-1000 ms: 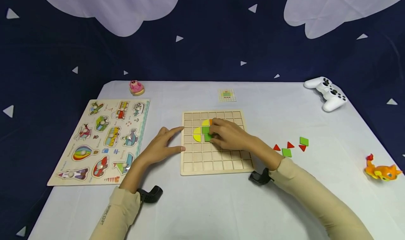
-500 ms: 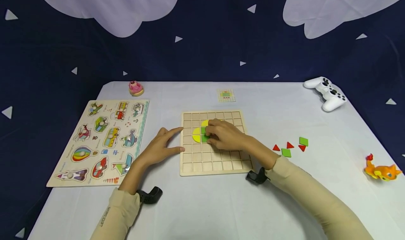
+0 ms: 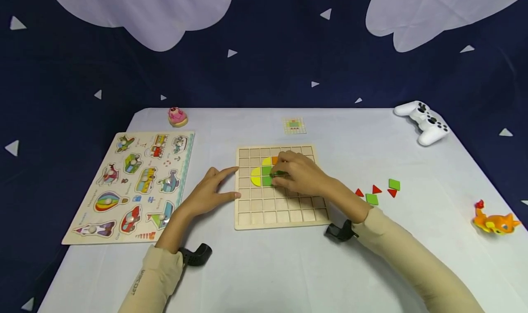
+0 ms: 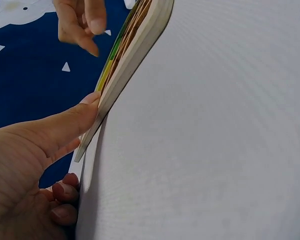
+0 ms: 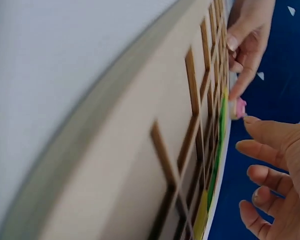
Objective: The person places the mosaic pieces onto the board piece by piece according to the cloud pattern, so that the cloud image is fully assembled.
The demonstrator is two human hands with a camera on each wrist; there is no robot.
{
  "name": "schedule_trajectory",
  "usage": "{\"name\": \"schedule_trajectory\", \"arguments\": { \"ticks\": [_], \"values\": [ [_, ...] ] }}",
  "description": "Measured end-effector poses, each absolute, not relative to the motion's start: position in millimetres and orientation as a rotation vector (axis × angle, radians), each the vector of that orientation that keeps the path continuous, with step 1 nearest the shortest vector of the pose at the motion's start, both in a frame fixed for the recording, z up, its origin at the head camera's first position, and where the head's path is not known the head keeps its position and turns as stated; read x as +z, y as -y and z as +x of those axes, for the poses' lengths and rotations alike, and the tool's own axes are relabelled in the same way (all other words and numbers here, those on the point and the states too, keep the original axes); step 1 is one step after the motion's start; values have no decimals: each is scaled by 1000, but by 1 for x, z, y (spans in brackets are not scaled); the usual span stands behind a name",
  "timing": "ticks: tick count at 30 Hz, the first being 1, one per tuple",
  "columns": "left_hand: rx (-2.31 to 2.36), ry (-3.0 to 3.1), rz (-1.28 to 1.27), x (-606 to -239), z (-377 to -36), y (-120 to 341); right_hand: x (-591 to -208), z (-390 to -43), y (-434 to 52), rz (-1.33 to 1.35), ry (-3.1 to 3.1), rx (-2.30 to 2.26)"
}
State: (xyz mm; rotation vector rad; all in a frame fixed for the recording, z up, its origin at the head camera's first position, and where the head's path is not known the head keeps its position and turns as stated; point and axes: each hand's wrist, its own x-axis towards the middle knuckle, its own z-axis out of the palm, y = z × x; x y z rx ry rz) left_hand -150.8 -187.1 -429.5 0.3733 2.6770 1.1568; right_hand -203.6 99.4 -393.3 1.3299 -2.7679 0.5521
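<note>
Wooden square grid board (image 3: 280,212) mid-bench; we brace its left edge with our left hand (image 3: 210,191), fingers straight, so it stays put. Right hand (image 3: 303,175) pinches green square tile (image 3: 277,173) over a cell beside the yellow half-circles (image 3: 256,176).

The grid board (image 3: 282,212) is pale, matt, unvarnished wood with thin raised slats. A smooth white cloth covers the bench (image 3: 264,267). The game controller (image 3: 422,120) is glossy white plastic; the backdrop (image 3: 264,65) is dark printed cloth.
</note>
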Motion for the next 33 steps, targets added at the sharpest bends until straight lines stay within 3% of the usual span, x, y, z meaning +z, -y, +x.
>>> {"name": "schedule_trajectory", "arguments": {
  "ticks": [13, 33],
  "values": [
    [1156, -2686, 388, -429, -150, 188, -391, -201, -171, 1108, 2840, 634],
    [1167, -2672, 390, -431, -152, 188, -389, -184, -296, 744, 2908, 365]
  ]
}}
